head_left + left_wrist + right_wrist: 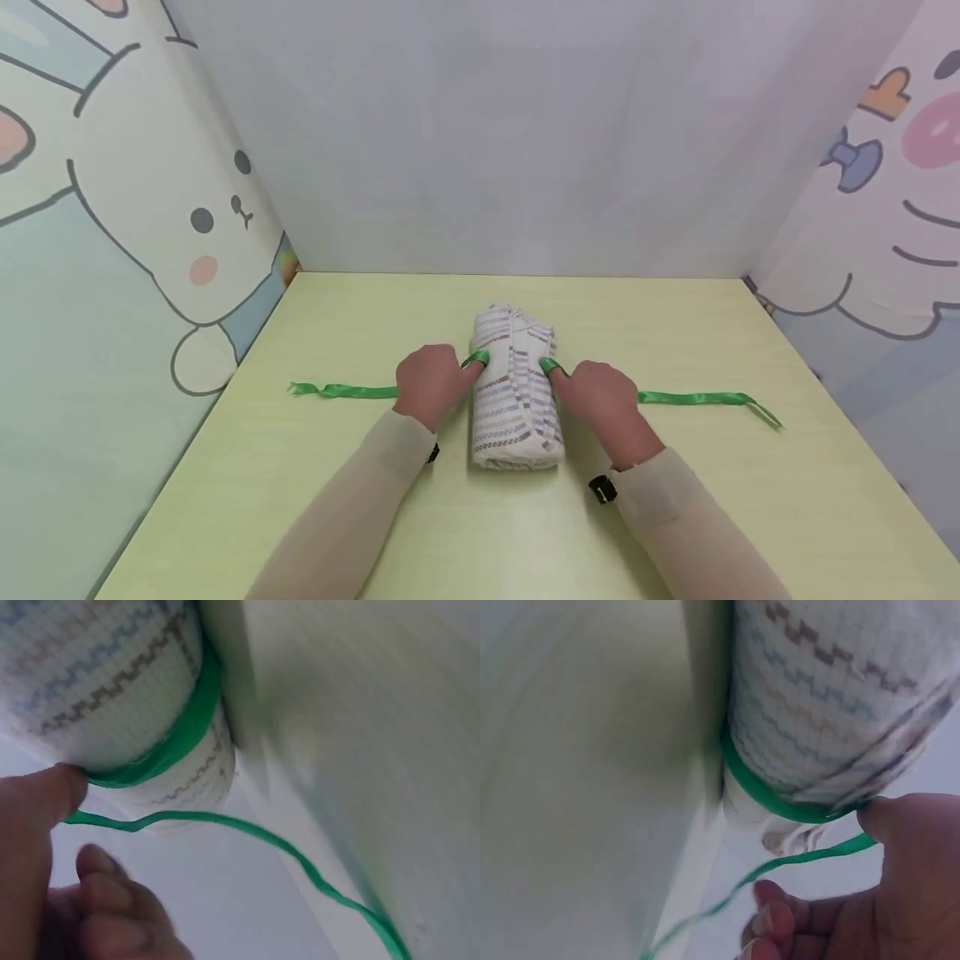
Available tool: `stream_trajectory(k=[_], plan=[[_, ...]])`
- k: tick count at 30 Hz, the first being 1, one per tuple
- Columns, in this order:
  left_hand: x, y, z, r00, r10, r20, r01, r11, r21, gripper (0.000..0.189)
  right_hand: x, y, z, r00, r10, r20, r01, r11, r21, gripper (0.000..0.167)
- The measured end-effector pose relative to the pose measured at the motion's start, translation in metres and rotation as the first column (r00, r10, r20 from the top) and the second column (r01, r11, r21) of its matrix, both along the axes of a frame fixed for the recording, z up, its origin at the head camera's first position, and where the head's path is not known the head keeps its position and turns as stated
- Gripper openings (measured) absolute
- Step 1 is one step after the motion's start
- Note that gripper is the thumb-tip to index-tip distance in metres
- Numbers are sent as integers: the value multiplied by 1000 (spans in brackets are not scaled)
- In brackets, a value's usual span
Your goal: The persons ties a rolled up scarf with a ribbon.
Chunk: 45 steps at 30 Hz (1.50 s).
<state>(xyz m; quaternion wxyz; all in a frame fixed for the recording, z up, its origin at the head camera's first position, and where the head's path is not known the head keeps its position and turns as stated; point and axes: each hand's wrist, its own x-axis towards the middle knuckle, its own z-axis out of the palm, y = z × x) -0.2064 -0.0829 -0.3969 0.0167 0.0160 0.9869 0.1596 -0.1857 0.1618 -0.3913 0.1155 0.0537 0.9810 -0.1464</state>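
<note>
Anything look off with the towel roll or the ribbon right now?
Nothing stands out. The rolled towel lies straight on the table, and the green ribbon passes under it, both tails flat to either side. The left hand and right hand each hold ribbon against the roll's sides. No tears or tangles show.

The green ribbon (345, 390) disappears under the rolled towel (516, 392) and behind both hands, so its middle stretch is hidden. In the left wrist view the towel (112, 682) is cut off by the top and left edges, and the table (375, 750) is blurred. In the right wrist view the right hand (885, 892) runs off the bottom right corner, fingertips partly out of view.
</note>
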Motion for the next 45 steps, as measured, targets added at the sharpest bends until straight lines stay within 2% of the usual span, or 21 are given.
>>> stream_trajectory(k=[3,5,8,11,15,18,20,22,23,25,27,29,31,33,34,36,37,38,39,42,45], plan=[[2,2,-1,992,27,123,-26,1000,-6,64,1,-1,2,995,23,94,-19,999,-36,78],[4,5,-4,983,30,181,-37,999,34,64,2,-2,1,992,39,119,-28,996,-90,81],[6,10,-11,978,20,210,-47,991,124,63,3,-2,-1,991,60,115,-37,981,-192,84],[11,14,-14,979,-8,204,-41,971,235,62,1,-2,-4,995,56,85,-28,952,-304,82],[16,17,-15,979,-42,201,-40,922,386,62,0,-3,-7,998,3,69,32,865,-501,71],[18,20,-17,980,-66,188,-36,868,495,58,-1,-4,-10,999,-18,51,46,788,-614,60],[19,23,-18,982,-93,163,-17,822,569,58,0,-4,-12,999,-11,42,36,734,-678,64],[19,26,-20,981,-124,151,-3,762,648,64,1,-3,-14,1000,-8,28,26,673,-739,69],[19,28,-21,980,-140,141,5,727,687,69,2,-3,-15,1000,-6,23,22,631,-775,72],[18,31,-21,979,-159,129,10,668,744,75,2,-3,-16,999,-18,44,47,511,-858,74],[18,34,-21,979,-157,129,-4,619,785,75,1,-4,-16,996,-51,72,86,366,-927,74],[17,37,-19,984,-136,117,-17,579,815,70,0,-6,-16,991,-90,101,118,202,-972,70],[16,39,-18,989,-104,102,-30,537,843,62,-1,-8,-16,983,-135,125,135,62,-989,64],[15,41,-16,994,-67,83,-43,457,888,54,-1,-9,-16,981,-151,118,112,-47,-993,59],[15,42,-16,996,-44,77,-51,421,906,50,-1,-9,-16,983,-150,106,94,-88,-992,58],[14,43,-15,998,-10,69,-62,331,941,42,0,-11,-17,987,-141,81,62,-139,-988,57],[14,43,-14,998,4,69,-67,288,955,38,0,-12,-18,989,-129,72,51,-153,-987,57],[13,43,-14,998,18,65,-68,253,965,34,0,-14,-18,990,-121,75,56,-154,-986,56],[13,43,-14,997,27,74,-78,228,970,31,0,-17,-18,989,-127,78,61,-135,-989,55],[12,43,-13,995,46,84,-91,177,980,29,0,-26,-19,978,-186,99,95,-28,-995,49],[11,43,-13,991,71,115,-124,136,983,34,-1,-31,-18,951,-284,122,143,54,-988,40]])
